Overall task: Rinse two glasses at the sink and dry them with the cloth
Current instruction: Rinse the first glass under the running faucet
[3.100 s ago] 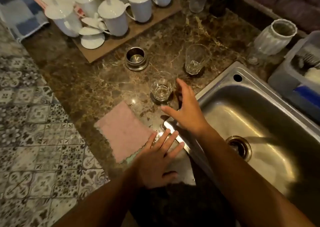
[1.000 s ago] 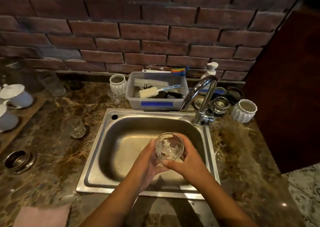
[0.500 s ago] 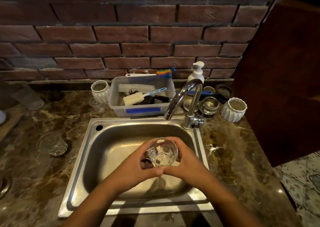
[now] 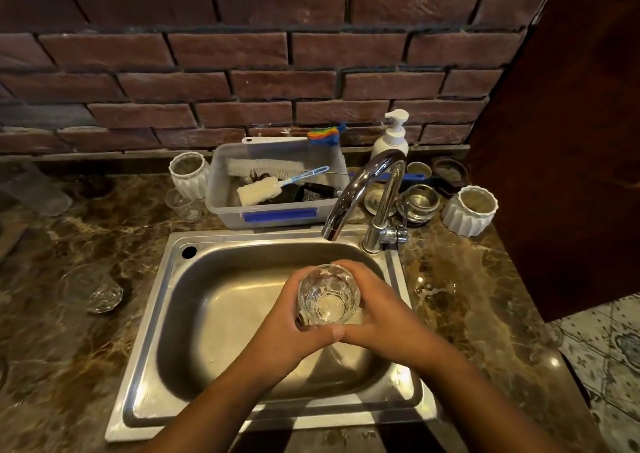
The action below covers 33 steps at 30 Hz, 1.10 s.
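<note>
— While both hands cup this faceted tumbler (image 4: pixel 328 295) over the sink (image 4: pixel 162 314) basin, tell me how you read my grip.

— Your left hand (image 4: pixel 287 331) wraps its left wall, thumb across the near side; your right hand (image 4: pixel 381 317) curls round the right wall and the back. Mouth up, roughly upright, below and in front of the tap (image 4: pixel 360 189) spout. I see no water running.

— I judge it light but rigid and brittle; a knock on the steel rim could chip it. Once wet, the cut facets should give some purchase, yet smooth glass turns slippery.

— So take it by the lower wall, fingers spread round the facets, not by the lip.

— Agreed. One hand must leave to turn the tap on; I'd trust the left one, wrapped low.

— The second tumbler (image 4: pixel 91 290) sits on the marble counter (image 4: pixel 467 296) left of the sink, well apart from you. The cloth is out of view.
</note>
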Each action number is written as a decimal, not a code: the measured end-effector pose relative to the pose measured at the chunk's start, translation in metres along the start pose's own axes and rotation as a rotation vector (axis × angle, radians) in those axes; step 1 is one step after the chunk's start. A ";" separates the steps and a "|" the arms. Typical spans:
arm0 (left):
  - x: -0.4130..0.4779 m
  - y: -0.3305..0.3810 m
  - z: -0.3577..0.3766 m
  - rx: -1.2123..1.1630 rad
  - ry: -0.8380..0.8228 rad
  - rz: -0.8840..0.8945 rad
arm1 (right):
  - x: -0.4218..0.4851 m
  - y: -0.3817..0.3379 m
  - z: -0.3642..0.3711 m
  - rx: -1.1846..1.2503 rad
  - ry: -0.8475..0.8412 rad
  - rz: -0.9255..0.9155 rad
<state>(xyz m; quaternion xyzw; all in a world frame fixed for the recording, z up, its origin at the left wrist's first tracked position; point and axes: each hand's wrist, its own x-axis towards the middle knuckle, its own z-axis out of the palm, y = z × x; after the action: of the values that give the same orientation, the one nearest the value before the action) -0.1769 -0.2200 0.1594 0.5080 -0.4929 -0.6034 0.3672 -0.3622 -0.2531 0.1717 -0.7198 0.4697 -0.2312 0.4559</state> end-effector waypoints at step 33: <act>0.050 -0.012 -0.001 0.103 0.164 -0.139 | 0.132 0.166 -0.064 0.564 0.856 0.459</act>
<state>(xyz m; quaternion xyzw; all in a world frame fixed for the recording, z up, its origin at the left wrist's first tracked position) -0.1863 -0.2647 0.1352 0.6068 -0.4549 -0.5579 0.3370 -0.4283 -0.4216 0.0448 -0.2911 0.6773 -0.5145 0.4380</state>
